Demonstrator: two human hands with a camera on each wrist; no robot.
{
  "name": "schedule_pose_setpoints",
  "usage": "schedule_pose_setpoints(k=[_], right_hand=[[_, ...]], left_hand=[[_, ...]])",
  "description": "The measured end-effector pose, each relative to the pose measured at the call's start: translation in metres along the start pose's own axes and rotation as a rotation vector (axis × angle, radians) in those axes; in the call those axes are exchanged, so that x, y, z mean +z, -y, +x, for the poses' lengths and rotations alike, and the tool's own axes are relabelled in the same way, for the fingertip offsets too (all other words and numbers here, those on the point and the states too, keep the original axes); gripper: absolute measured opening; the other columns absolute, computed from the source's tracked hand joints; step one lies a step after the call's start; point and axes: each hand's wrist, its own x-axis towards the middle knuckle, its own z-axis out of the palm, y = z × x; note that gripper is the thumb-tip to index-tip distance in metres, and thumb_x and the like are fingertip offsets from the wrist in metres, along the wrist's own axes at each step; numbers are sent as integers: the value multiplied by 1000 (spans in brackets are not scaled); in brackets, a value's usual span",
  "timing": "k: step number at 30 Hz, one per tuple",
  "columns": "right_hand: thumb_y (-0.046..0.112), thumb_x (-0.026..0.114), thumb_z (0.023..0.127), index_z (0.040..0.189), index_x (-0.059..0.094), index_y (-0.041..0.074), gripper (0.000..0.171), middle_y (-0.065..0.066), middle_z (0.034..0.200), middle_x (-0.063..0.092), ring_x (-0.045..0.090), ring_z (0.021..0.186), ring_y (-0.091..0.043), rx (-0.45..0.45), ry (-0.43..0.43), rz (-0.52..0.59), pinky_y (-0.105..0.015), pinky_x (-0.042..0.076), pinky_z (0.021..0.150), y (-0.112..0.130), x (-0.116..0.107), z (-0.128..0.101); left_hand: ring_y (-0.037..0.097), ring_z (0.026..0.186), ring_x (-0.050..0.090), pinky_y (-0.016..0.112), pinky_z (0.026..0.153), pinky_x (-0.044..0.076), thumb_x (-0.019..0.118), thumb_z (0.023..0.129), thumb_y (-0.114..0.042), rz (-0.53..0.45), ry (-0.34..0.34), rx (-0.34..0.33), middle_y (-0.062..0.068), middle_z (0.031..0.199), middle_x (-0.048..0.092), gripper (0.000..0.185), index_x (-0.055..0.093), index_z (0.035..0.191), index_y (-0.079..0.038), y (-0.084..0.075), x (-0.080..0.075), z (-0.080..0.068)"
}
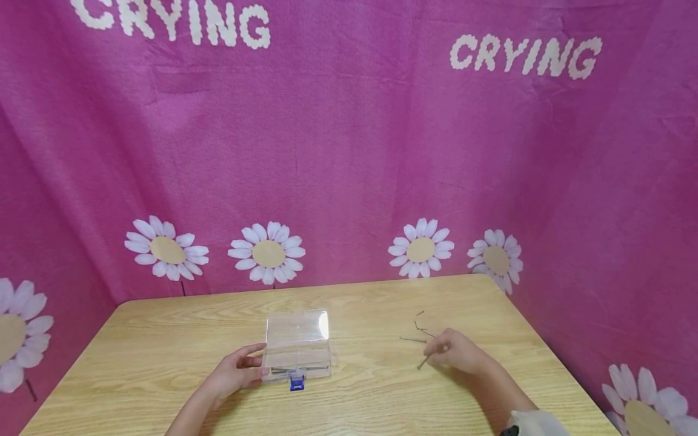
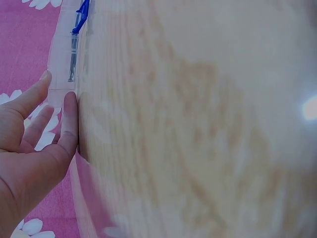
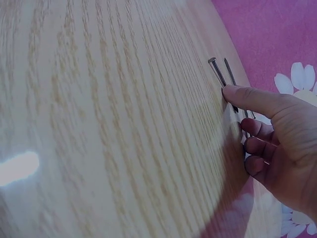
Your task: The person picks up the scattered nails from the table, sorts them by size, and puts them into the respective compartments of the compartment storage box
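Note:
A clear plastic box (image 1: 298,357) lies on the wooden table (image 1: 163,345) with its lid (image 1: 297,327) open and a blue latch (image 1: 297,383) at the front. My left hand (image 1: 257,363) rests against the box's left end, fingers fairly straight. The left wrist view shows those fingers (image 2: 69,119) along the box (image 2: 62,59), with nails (image 2: 73,54) inside. My right hand (image 1: 438,351) pinches a thin nail (image 1: 422,363) just off the table. In the right wrist view the thumb (image 3: 247,96) lies on that nail (image 3: 218,74), a second nail (image 3: 230,74) beside it.
Several loose nails (image 1: 418,330) lie on the table just beyond my right hand. A pink cloth with daisies (image 1: 267,253) and white lettering hangs behind and at both sides. The table's right edge (image 1: 545,345) is close to my right arm.

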Motion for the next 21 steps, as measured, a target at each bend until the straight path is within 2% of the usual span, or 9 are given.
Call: schedule_pose_setpoints(k=[11,21], right_hand=[[18,70,80,86,72,7,13,-5,91,57,46,89,-16,31,1,-14,-34,39,79,4,0,-3],[20,67,83,86,71,10,12,-3,89,57,46,85,-15,8,-1,-47,-32,38,77,7,1,-2]], left_hand=[[16,91,60,36,81,57,69,82,-4,2,-18,-6,26,114,53,69,33,140,7,-1,1,1],[16,89,59,35,79,57,70,81,-4,38,-34,2,24,112,54,68,36,138,7,0,1,1]])
